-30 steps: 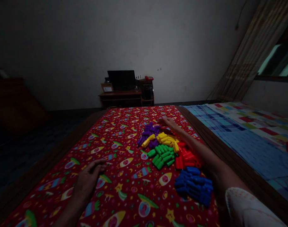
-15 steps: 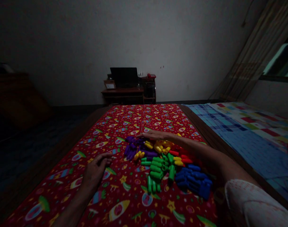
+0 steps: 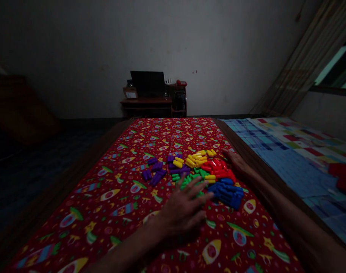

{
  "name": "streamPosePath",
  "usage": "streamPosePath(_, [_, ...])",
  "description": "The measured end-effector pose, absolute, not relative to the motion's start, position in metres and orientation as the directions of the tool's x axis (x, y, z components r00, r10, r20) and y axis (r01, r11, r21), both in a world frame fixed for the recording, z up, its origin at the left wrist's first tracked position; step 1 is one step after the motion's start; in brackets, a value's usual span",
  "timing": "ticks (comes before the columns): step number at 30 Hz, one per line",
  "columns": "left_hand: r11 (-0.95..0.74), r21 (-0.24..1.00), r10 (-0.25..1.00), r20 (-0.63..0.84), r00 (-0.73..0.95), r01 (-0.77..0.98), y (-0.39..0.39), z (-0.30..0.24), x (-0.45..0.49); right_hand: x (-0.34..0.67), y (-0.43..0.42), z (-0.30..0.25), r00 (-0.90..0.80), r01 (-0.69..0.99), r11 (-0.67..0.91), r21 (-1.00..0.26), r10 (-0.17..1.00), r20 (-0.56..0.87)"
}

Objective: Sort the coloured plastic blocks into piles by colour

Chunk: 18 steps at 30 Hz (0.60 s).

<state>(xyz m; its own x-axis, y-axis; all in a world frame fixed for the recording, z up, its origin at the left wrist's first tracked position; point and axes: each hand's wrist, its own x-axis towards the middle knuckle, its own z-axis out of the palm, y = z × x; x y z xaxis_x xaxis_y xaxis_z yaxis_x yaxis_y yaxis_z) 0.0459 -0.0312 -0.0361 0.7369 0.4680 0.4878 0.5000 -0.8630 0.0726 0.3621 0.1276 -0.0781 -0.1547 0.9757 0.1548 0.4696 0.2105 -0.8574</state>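
Small plastic toy pieces shaped like joined tubes lie in colour groups on a red patterned cloth. My left hand is spread, its fingertips over the near side of the green pieces and partly hiding them. At the right edge of the pile, my right hand lies stretched out beside the red pieces; whether it touches them I cannot tell. Blue pieces sit nearest me on the right. Yellow pieces are at the back, and purple pieces spread out on the left.
A dark desk with a black monitor stands against the far wall. On the right is a bed surface with a checked blue sheet. A curtain hangs by a window at the right.
My left hand has moved right and spread over the green pieces. My right hand has swung from the purple pieces at the back to the pile's right side. The view has tilted slightly down.
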Motion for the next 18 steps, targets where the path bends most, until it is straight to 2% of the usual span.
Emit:
streamPosePath(2, [-0.929, 0.003, 0.341, 0.391, 0.855, 0.370, -0.045, -0.033, 0.094, 0.335, 0.129, -0.071, -0.191, 0.462, 0.264, -0.847, 0.962, 0.196])
streamPosePath(4, [-0.955, -0.052, 0.256, 0.359, 0.898, 0.293, -0.047, -0.037, 0.131, 0.303, 0.132, -0.060, -0.241, 0.434, 0.312, -0.845, 0.944, 0.225])
streamPosePath(7, [-0.922, -0.109, 0.314, 0.349, 0.883, 0.371, -0.035, -0.046, 0.156, 0.260, 0.138, -0.049, -0.328, 0.365, 0.312, -0.877, 0.925, 0.193])
streamPosePath(11, [-0.857, -0.178, 0.394, 0.377, 0.838, 0.483, -0.017, -0.050, 0.131, 0.214, 0.139, -0.044, -0.434, 0.276, 0.259, -0.926, 0.893, 0.120])
streamPosePath(15, [-0.804, -0.232, 0.457, 0.348, 0.819, 0.547, -0.014, -0.045, 0.079, 0.175, 0.128, -0.035, -0.543, 0.172, 0.275, -0.946, 0.828, 0.142])
streamPosePath(18, [-0.723, -0.202, 0.576, 0.351, 0.738, 0.661, -0.012, -0.035, 0.043, 0.160, 0.120, -0.025, -0.627, 0.043, 0.258, -0.965, 0.759, 0.175])
